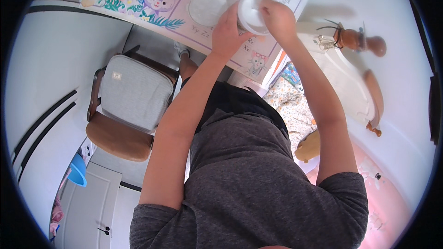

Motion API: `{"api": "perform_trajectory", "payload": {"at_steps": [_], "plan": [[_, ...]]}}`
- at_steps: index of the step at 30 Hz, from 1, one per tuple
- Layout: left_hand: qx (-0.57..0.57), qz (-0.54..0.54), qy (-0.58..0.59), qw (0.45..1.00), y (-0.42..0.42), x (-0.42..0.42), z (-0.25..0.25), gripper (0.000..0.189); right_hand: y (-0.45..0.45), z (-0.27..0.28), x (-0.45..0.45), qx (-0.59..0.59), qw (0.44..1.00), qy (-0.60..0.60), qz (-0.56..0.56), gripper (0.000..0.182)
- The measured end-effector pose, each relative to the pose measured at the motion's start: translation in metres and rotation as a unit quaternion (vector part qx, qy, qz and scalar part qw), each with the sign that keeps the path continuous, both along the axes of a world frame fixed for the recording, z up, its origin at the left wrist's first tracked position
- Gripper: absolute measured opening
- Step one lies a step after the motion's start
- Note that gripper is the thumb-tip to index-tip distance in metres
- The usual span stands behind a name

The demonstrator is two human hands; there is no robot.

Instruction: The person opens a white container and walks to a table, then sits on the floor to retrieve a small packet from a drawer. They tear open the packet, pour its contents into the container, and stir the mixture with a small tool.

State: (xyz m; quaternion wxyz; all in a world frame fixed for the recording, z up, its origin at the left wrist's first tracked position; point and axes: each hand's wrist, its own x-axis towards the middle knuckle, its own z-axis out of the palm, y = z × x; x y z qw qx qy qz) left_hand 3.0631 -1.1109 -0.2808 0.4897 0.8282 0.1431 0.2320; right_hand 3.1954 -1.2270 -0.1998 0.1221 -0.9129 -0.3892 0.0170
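My left hand (226, 36) holds a white translucent round plastic tub (251, 14) by its near left side, thumb and fingers spread around the wall. Over the tub's right part is my right hand (281, 20), its fingers curled and pointing into the opening. Whether those fingertips pinch something is hidden. The tub's contents look whitish and cannot be told apart from its inside. Left of the tub, a round translucent lid (207, 8) lies flat on a cartoon-printed desk mat (193, 38).
A chair with a grey cushion (136, 91) stands by the desk's near side. To the right is a bed with a white headboard (353, 86), a turned wooden post (363, 40) and floral bedding (287, 102). A white door (90, 200) is at lower left.
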Motion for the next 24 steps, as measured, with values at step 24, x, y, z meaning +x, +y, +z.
{"api": "perform_trajectory", "payload": {"at_steps": [24], "plan": [[-0.014,0.005,-0.022,1.000,-0.001,0.001,0.006,0.096,-0.010,0.012,0.000,0.073,0.994,0.066,-0.035,0.006]]}}
